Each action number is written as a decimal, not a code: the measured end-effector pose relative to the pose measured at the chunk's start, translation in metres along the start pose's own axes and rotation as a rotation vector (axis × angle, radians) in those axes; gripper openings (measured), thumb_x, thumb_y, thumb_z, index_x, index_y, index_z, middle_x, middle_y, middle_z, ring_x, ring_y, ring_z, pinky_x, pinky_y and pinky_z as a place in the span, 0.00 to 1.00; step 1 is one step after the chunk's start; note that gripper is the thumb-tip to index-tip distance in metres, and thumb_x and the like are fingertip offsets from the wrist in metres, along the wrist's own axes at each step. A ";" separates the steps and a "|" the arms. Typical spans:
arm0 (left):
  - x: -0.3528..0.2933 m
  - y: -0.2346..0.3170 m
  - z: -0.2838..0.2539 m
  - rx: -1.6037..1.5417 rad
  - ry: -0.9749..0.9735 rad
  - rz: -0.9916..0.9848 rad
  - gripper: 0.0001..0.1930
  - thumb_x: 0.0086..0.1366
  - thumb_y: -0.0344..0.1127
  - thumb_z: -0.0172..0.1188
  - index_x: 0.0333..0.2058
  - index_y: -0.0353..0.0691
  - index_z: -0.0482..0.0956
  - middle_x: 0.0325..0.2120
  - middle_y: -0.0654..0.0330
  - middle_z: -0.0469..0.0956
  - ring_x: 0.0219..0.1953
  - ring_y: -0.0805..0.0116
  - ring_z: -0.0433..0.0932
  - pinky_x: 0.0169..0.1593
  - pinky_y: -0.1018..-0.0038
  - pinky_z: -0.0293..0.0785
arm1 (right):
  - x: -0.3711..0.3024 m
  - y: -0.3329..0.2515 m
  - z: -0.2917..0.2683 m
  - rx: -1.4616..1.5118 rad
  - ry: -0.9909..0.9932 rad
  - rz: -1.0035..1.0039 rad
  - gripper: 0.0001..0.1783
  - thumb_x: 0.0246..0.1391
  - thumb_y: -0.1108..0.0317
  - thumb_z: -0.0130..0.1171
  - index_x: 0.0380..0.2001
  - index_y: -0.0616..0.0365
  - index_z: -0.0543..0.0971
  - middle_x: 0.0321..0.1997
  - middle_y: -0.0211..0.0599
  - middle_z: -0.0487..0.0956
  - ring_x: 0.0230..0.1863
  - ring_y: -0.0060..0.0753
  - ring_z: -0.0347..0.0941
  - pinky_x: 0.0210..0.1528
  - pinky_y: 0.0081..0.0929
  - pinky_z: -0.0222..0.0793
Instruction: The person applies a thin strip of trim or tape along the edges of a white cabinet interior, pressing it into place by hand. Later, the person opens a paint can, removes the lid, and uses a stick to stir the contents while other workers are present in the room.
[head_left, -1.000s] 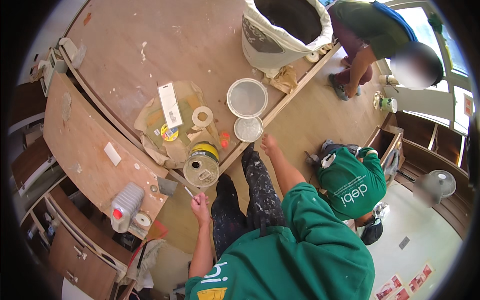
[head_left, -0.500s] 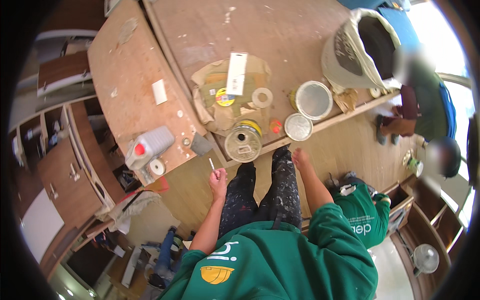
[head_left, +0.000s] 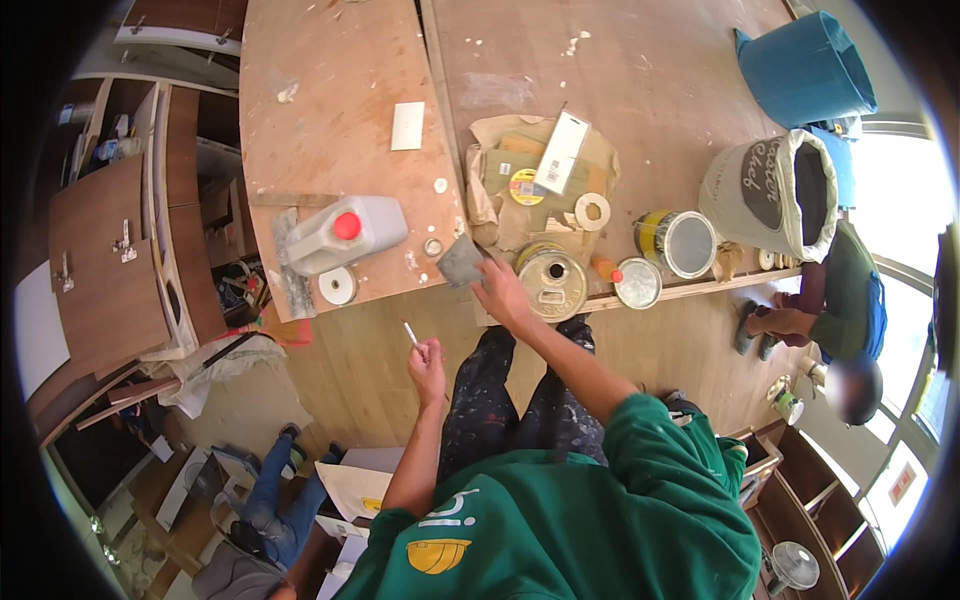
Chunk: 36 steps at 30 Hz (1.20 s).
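Note:
My left hand [head_left: 428, 372] is closed around a thin white stick [head_left: 409, 331] with a darker tip, held above the floor in front of the bench. My right hand [head_left: 503, 297] reaches across my legs to the bench edge. Its fingers are apart, and the fingertips meet the edge of a dark grey sheet [head_left: 459, 262], which looks like sandpaper, lying at the table corner. Just right of that hand stands a round metal can [head_left: 551, 283] with a hole in its top. A small orange bottle [head_left: 604, 268] and a round metal lid [head_left: 638, 284] are further right.
On the left table lie a plastic jug [head_left: 372, 222] with a red cap, a white roll [head_left: 338, 285] and a white card [head_left: 407, 126]. An open tin [head_left: 688, 245], a large sack [head_left: 768, 190] and a blue bucket [head_left: 808, 72] stand right. Another person [head_left: 845, 300] is at the far right.
My right hand has moved from beside my right leg, up and left, to the grey sheet. The left hand still holds the white stick. The view has shifted left.

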<state>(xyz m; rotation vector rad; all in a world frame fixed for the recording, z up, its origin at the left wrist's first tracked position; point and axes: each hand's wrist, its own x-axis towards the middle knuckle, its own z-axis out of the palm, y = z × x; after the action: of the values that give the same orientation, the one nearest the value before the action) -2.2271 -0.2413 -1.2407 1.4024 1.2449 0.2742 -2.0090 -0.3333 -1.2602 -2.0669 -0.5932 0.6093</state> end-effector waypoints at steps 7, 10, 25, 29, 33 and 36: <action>-0.004 -0.009 -0.050 -0.115 0.064 -0.145 0.11 0.71 0.33 0.59 0.31 0.41 0.66 0.41 0.57 0.79 0.38 0.68 0.81 0.39 0.74 0.79 | 0.098 0.000 0.085 -0.577 -0.175 -0.441 0.23 0.50 0.69 0.62 0.52 0.54 0.76 0.55 0.44 0.73 0.59 0.48 0.68 0.59 0.39 0.69; -0.001 -0.015 -0.063 -0.156 0.083 -0.178 0.09 0.71 0.33 0.59 0.35 0.41 0.68 0.43 0.56 0.79 0.39 0.67 0.81 0.39 0.74 0.80 | 0.104 0.005 0.101 -0.618 -0.248 -0.440 0.23 0.50 0.69 0.62 0.52 0.54 0.77 0.53 0.44 0.75 0.57 0.47 0.70 0.59 0.38 0.69; 0.028 0.134 0.072 0.557 -0.711 0.281 0.22 0.52 0.29 0.74 0.47 0.34 0.81 0.35 0.57 0.78 0.36 0.63 0.76 0.43 0.71 0.73 | -0.064 0.001 -0.016 1.718 -0.447 0.663 0.15 0.67 0.59 0.53 0.51 0.54 0.76 0.49 0.29 0.80 0.51 0.24 0.76 0.60 0.30 0.69; 0.013 0.132 0.105 0.568 -0.822 0.380 0.22 0.52 0.31 0.75 0.45 0.33 0.80 0.33 0.58 0.77 0.31 0.65 0.73 0.37 0.71 0.71 | -0.084 0.026 -0.055 1.632 -0.428 0.600 0.18 0.68 0.56 0.53 0.53 0.55 0.76 0.52 0.30 0.79 0.53 0.24 0.76 0.60 0.29 0.70; 0.004 0.132 0.134 0.504 -0.716 0.274 0.18 0.54 0.32 0.75 0.41 0.32 0.80 0.30 0.63 0.77 0.29 0.74 0.68 0.32 0.75 0.67 | -0.090 0.052 -0.076 1.208 -0.197 0.685 0.18 0.67 0.60 0.54 0.54 0.60 0.77 0.50 0.33 0.79 0.50 0.27 0.77 0.55 0.32 0.73; 0.015 0.116 0.147 0.424 -0.546 0.216 0.15 0.56 0.33 0.75 0.33 0.33 0.76 0.33 0.63 0.80 0.31 0.78 0.68 0.34 0.77 0.67 | -0.082 0.077 -0.080 0.468 0.028 0.504 0.19 0.64 0.64 0.55 0.53 0.64 0.77 0.47 0.41 0.80 0.48 0.38 0.79 0.53 0.37 0.74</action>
<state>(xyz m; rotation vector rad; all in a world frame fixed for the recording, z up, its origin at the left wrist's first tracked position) -2.0501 -0.2853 -1.1953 1.8235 0.7186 -0.2353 -2.0084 -0.4713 -1.2693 -1.7649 0.1018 0.9058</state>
